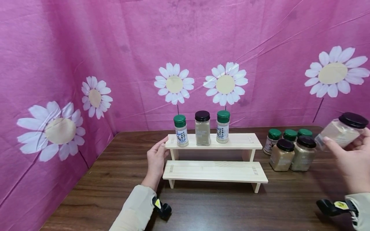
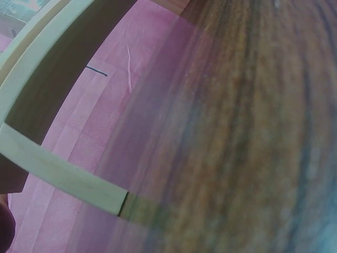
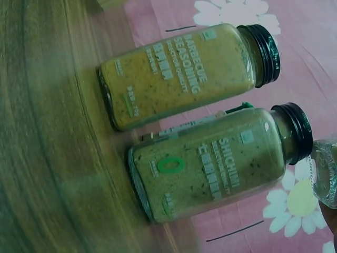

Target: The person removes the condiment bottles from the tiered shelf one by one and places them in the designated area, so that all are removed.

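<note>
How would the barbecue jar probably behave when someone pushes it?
The barbecue jar looks nearly full, so it may feel heavy for its size. Its smooth, clear walls might be slippery. Standing upright, it should slide, though a push near the black lid could tip it.

ahead of you hangs a magenta fabric backdrop (image 1: 130,41), creased along long diagonal lines at upper right and marked by faint dark blotches near the top. it turns a corner at your left and runs along that side of the wood-grain table (image 1: 208,208). you have five printed daisies (image 1: 225,84) in head view, white-petalled with pale yellow centres. the tabletop is dark brown, its sheen returning pink in your left wrist view. light is soft.
</note>
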The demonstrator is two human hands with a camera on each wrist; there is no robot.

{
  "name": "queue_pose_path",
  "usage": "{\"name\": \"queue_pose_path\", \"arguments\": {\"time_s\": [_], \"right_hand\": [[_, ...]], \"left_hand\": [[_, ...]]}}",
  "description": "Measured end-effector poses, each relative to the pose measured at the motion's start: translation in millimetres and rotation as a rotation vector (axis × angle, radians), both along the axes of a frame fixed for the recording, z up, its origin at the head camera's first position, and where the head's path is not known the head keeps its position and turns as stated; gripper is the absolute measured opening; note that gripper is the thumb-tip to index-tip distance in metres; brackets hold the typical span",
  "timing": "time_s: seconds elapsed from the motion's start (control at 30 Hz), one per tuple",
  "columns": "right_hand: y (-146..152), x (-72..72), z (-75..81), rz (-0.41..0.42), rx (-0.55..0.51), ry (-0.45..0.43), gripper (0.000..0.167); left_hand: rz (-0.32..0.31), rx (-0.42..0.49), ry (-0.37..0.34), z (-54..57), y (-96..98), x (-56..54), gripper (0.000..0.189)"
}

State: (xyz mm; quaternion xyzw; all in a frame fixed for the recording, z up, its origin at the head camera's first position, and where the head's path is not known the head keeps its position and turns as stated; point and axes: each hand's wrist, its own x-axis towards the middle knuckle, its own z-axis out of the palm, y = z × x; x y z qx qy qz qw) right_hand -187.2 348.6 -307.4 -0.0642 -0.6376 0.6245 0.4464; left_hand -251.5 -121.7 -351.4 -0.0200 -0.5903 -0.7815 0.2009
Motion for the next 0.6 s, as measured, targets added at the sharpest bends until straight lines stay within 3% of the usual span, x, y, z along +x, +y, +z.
{"name": "queue_pose_path", "arguments": {"time_s": [0.23, 0.4, 0.6], "right_hand": [[6.0, 1.5, -6.6, -0.064, 0.040, -0.092, 0.061], [12.6, 0.0, -17.0, -0.033, 0.012, -0.087, 0.066], [28.3, -3.3, -36.1, -0.025, 0.169, -0.180, 0.070]], "left_hand": [[0.000, -0.001, -0.004, 0.4, 0.0, 0.6, 0.034], [0.001, -0.009, -0.007, 0.5, -0.1, 1.0, 0.034], [0.003, -0.020, -0.007, 0.1, -0.3, 0.8, 0.035]]}}
